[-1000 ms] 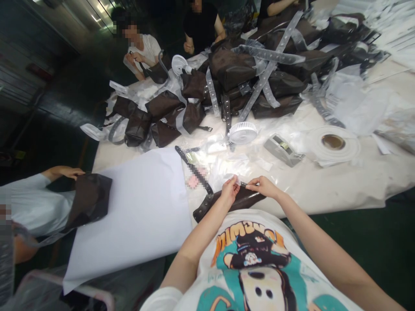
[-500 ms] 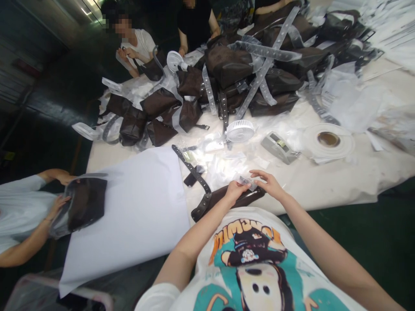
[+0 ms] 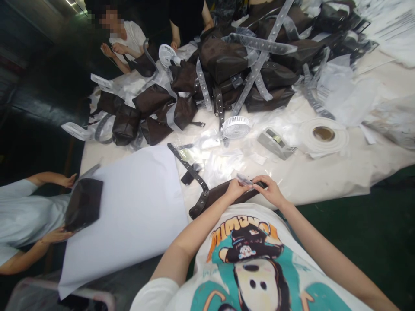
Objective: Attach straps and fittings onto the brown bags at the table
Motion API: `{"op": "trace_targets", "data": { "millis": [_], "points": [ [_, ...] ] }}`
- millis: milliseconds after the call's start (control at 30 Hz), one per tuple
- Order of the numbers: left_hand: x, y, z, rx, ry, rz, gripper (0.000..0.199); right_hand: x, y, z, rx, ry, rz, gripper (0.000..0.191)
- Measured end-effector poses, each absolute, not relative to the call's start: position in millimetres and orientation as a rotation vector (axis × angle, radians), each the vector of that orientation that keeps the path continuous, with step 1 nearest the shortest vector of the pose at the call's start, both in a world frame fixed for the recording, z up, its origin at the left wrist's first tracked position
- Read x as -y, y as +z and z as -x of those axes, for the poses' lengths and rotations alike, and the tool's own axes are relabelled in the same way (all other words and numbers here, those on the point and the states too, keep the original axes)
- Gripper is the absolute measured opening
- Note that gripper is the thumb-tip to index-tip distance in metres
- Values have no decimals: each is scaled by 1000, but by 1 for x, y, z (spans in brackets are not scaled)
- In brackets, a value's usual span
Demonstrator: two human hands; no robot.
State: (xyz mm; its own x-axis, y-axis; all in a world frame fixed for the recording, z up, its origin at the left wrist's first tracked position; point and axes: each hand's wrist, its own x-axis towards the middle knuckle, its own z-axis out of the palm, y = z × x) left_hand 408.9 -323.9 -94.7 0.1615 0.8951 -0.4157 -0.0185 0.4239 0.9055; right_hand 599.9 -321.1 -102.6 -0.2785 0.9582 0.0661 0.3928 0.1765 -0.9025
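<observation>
Close in front of my body, a small clear plastic packet (image 3: 243, 178) is pinched between the fingers of my left hand (image 3: 235, 189). My right hand (image 3: 270, 190) meets it from the other side, thumb and fingers closed on the packet's near edge. What the packet contains is too small to tell. Under both hands a dark brown bag (image 3: 216, 194) lies at the table's edge, partly hidden by them. Its studded strap (image 3: 188, 166) stretches away to the left, beside a small black piece (image 3: 188, 176).
Brown bags (image 3: 223, 58) with plastic-wrapped straps are heaped at the back. A white fan (image 3: 236, 127), a grey tape dispenser (image 3: 276, 142) and a white roll (image 3: 324, 134) stand nearer. At left, a co-worker's hands hold a bag (image 3: 84, 203) by a white sheet (image 3: 139, 207).
My right hand has come in from hovering with fingers spread and now grips the packet with my left. The co-worker at left has shifted their hands around the bag.
</observation>
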Motion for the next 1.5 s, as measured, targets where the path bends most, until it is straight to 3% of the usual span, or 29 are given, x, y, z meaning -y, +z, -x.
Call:
{"op": "trace_targets", "data": {
  "millis": [267, 600, 867, 1100, 1300, 1500],
  "points": [
    [326, -91, -400, -1151, 900, -659, 44, 316, -114, -594, 1700, 1091, 1306, 21],
    [329, -101, -402, -1129, 923, -662, 48, 331, -105, -581, 1891, 706, 1275, 17],
    [334, -110, -395, -991, 905, -558, 81, 336, -119, -581, 1870, 638, 1287, 21],
    [326, -114, -386, -1228, 917, -684, 60, 334, -122, -578, 1957, 624, 1359, 18],
    [330, -99, -378, -1450, 904, -677, 19, 333, -121, -572, 1926, 623, 1432, 19],
    [342, -80, -386, -1358, 767, -725, 26, 333, -121, -570, 1895, 630, 1440, 18]
  ]
}}
